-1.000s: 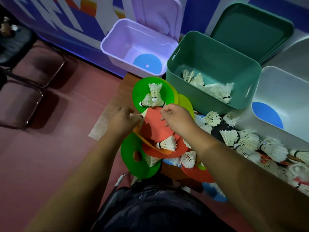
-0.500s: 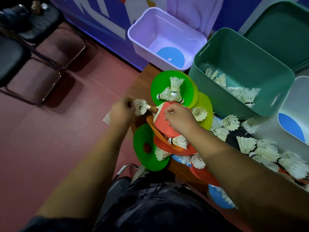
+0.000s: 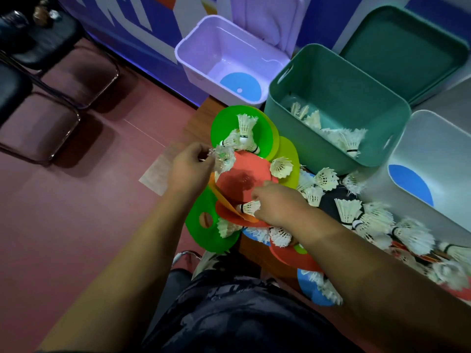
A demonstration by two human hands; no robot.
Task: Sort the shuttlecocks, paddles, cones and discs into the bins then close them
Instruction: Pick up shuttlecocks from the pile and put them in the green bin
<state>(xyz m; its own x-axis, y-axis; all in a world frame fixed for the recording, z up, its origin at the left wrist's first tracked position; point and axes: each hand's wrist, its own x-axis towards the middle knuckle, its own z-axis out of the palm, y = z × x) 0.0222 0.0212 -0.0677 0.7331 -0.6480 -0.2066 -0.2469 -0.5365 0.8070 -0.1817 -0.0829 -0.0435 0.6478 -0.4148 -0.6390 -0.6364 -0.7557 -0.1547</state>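
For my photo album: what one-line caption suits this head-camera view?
Each hand, left hand and right hand, grips a shuttlecock above colourful discs beside the green bin.

a sports hall or activity room: reddish court-style floor [image 3: 76,212], blue printed banner [image 3: 122,26] along the wall, metal-framed chairs [image 3: 51,80] beside it.
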